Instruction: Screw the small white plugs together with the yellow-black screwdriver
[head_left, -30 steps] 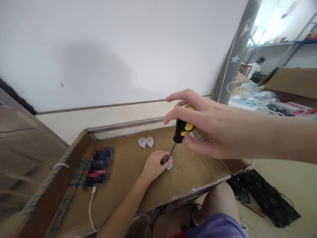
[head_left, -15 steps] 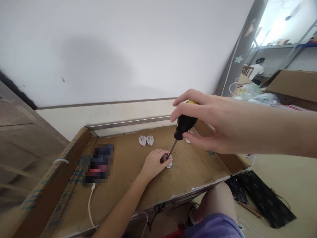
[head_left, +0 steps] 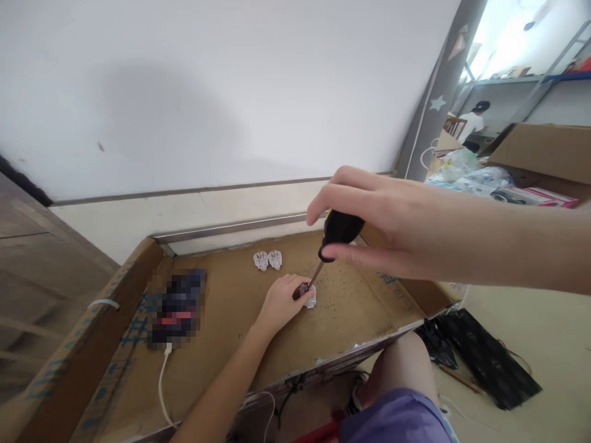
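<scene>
My right hand [head_left: 369, 215] is wrapped round the black handle of a screwdriver [head_left: 341, 229], which slants down to the left. Its tip meets a small white plug piece [head_left: 310, 298] on the cardboard surface. Thumb and fingers of my left hand [head_left: 282, 303] pinch that piece from the left side. Two similar white plug pieces with metal pins, a left one [head_left: 261, 260] and a right one [head_left: 275, 259], lie side by side farther back. Small dark specks are scattered around the held piece.
A blurred-out dark device [head_left: 178, 307] with a white cable [head_left: 161, 384] lies at the left of the cardboard tray [head_left: 221, 363]. Raised cardboard edges border it. Behind is a white wall [head_left: 221, 92]. A person [head_left: 473, 123] sits far back right, beyond plastic bags [head_left: 480, 178].
The whole view has shifted slightly. My right hand's fingers have closed further round the screwdriver handle, covering its yellow end. My left hand still holds the plug piece.
</scene>
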Motion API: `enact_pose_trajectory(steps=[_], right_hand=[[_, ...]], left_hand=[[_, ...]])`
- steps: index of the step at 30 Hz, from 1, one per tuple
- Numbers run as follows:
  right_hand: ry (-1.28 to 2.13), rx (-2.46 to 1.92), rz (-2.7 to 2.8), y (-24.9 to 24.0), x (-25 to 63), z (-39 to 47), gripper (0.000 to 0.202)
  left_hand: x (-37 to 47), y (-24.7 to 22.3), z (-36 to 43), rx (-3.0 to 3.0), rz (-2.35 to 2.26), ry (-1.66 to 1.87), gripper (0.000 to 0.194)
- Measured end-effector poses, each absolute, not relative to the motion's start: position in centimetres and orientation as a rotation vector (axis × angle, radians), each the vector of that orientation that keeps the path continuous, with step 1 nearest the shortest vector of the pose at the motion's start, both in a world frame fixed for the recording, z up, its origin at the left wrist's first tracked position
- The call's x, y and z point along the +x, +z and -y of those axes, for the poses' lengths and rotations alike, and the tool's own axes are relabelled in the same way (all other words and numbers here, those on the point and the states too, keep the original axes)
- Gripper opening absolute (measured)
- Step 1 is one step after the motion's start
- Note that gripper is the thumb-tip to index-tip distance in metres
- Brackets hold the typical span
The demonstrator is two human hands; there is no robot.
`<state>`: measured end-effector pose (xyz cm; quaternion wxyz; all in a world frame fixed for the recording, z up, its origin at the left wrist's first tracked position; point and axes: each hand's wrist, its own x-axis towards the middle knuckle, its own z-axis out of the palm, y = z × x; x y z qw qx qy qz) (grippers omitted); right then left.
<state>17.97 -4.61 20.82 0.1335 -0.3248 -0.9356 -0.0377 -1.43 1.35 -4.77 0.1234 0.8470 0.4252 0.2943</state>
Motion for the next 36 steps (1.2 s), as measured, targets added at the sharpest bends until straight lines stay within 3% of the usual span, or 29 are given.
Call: enact_pose_trajectory(steps=[11, 15, 19, 23, 26, 30, 33, 36], right_hand=[[-0.211, -0.887, 2.675, 20.42, 17.91, 4.41, 0.033], [-0.326, -0.943, 2.724, 20.90, 17.96, 4.38, 0.026], [-0.225, -0.922, 2.734, 21.21, 18.03, 4.11, 0.035], [-0.233, -0.885, 2.727, 21.12, 18.07, 3.90, 0.027], [-0.216, -0.876, 2.738, 20.99, 18.16, 3.81, 0.034], [-0.258, -0.921, 2.730, 20.98, 18.21, 3.84, 0.021], [-0.193, -0.930, 2.746, 20.93, 18.13, 3.98, 0.030], [-0.350, -0.909, 2.718, 20.75, 18.02, 4.04, 0.035]], left_hand=[[-1.43, -4.61, -1.29, 2.485, -1.241, 0.851, 0.015], [-1.41, -4.73, -1.31, 2.482, -1.237, 0.856, 0.016], [-1.48, -4.97, -1.42, 2.470, -1.232, 0.868, 0.018], [-1.53, -4.93, -1.45, 2.476, -1.206, 0.865, 0.017], [-1.59, -4.88, -1.47, 2.478, -1.207, 0.851, 0.016], [-1.77, -4.87, -1.38, 2.439, -1.212, 0.893, 0.022], [-1.89, -4.71, -1.22, 2.420, -1.225, 0.926, 0.023], [-1.92, -4.57, -1.12, 2.433, -1.232, 0.943, 0.018]])
